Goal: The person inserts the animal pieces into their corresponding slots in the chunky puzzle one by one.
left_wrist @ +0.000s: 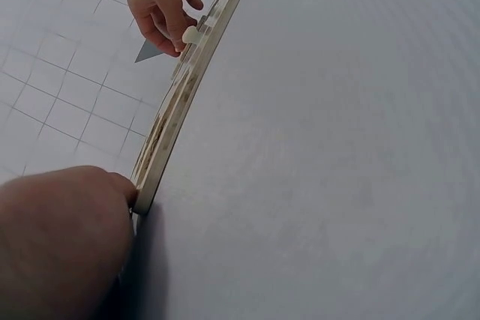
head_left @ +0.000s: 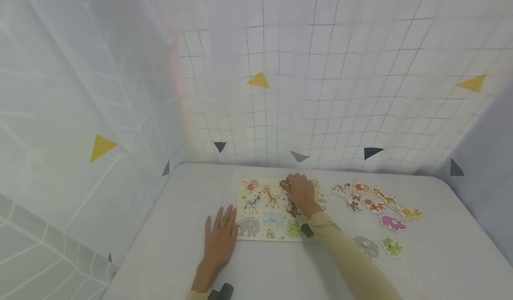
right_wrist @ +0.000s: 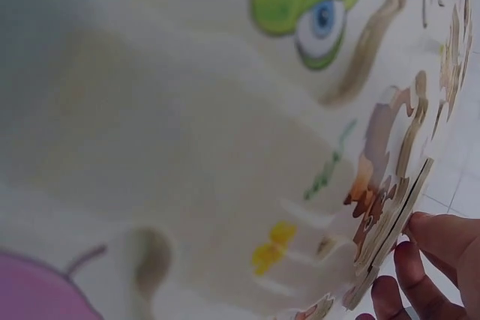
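A wooden puzzle board (head_left: 260, 239) with animal pictures lies on the white table; its edge (left_wrist: 178, 118) runs diagonally in the left wrist view. Flat beside its left side lies my left hand (head_left: 219, 242), fingers extended; part of it (left_wrist: 64, 237) touches the board's corner in the left wrist view. My right hand (head_left: 302, 195), over the board's upper middle, pinches a thin wooden piece (right_wrist: 397, 222) between thumb and fingers (right_wrist: 412, 267). A pale knob (left_wrist: 192, 35) shows at the fingertips. The hand hides the piece's picture.
Loose animal pieces lie right of the board: zebra (head_left: 340, 189), giraffe (head_left: 385, 197), purple hippo (head_left: 392, 222), frog (head_left: 392, 247) and several others. The grey elephant piece (head_left: 365, 246) lies beside my right forearm. A gridded white curtain (head_left: 288, 113) stands behind the table.
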Action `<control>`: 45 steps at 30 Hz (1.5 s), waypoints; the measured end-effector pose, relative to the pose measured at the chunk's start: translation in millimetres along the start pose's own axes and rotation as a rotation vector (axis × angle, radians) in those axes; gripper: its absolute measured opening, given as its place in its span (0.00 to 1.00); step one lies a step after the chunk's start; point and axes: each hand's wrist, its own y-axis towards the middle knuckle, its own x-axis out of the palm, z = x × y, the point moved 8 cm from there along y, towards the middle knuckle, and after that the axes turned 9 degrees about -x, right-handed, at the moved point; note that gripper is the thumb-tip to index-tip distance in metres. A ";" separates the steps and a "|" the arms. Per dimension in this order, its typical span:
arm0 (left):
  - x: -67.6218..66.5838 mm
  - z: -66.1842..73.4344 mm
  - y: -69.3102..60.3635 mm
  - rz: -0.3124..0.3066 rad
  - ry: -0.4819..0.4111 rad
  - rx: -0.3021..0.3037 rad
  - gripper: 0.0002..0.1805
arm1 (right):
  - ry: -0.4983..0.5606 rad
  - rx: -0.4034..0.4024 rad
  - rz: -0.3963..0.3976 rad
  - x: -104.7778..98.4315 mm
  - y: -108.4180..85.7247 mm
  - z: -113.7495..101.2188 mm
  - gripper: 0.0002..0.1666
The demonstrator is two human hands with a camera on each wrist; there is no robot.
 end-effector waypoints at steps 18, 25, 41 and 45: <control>-2.6 1.8 -0.9 0.022 0.020 0.009 0.29 | -0.023 -0.012 -0.062 7.3 0.4 4.7 0.03; -1.0 1.7 -0.1 -0.005 0.034 0.001 0.29 | -0.017 -0.029 -0.018 4.9 -2.1 4.5 0.04; -2.0 1.4 -1.0 -0.035 0.019 -0.005 0.30 | 0.161 0.007 -0.080 -3.2 -17.9 41.4 0.10; 1.6 -0.3 -0.2 -0.043 -0.004 -0.007 0.30 | 0.100 0.020 -0.049 -16.8 -27.7 60.0 0.10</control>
